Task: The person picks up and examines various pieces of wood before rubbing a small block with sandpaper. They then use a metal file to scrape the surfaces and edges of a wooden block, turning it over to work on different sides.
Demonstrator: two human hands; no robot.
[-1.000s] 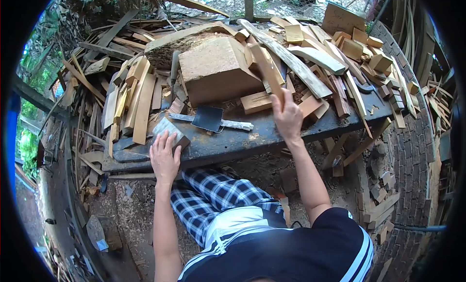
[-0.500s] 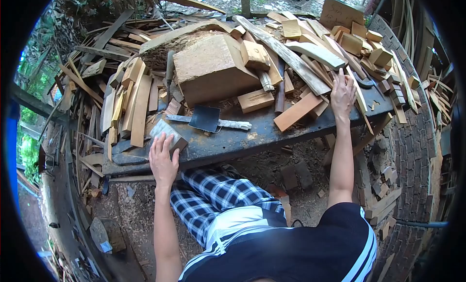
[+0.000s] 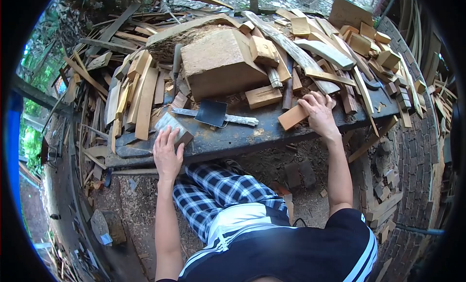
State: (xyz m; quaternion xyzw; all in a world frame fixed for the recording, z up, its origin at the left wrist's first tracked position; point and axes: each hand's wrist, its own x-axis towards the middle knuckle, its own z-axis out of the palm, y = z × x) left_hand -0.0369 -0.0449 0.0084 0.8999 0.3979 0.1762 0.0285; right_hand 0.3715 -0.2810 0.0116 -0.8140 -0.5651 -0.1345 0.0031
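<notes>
My left hand (image 3: 168, 153) rests on a wooden block (image 3: 175, 126) with a pale grey top, at the front left of the dark bench. Its fingers lie over the near left side, the thumb at the near right. My right hand (image 3: 320, 116) has its curled fingers on the right end of a flat reddish-brown wood piece (image 3: 292, 118), which lies on the bench; the fingertips are partly hidden. Between the hands lies a whitish stick (image 3: 241, 120) with a dark square sheet (image 3: 210, 114) over it. A sawn wood block (image 3: 263, 96) lies behind.
A big timber block (image 3: 221, 63) stands mid-bench, with a handled tool (image 3: 176, 61) upright at its left. Offcuts (image 3: 359, 44) heap up at the back right, and upright slats (image 3: 145, 105) lean at the left. The bench's front edge (image 3: 233, 147) is above my knees.
My right hand has come left and nearer, from the offcut heap onto the reddish-brown piece. A thin strip now lies crosswise behind it. My left hand stays on its block; the view shifted slightly.
</notes>
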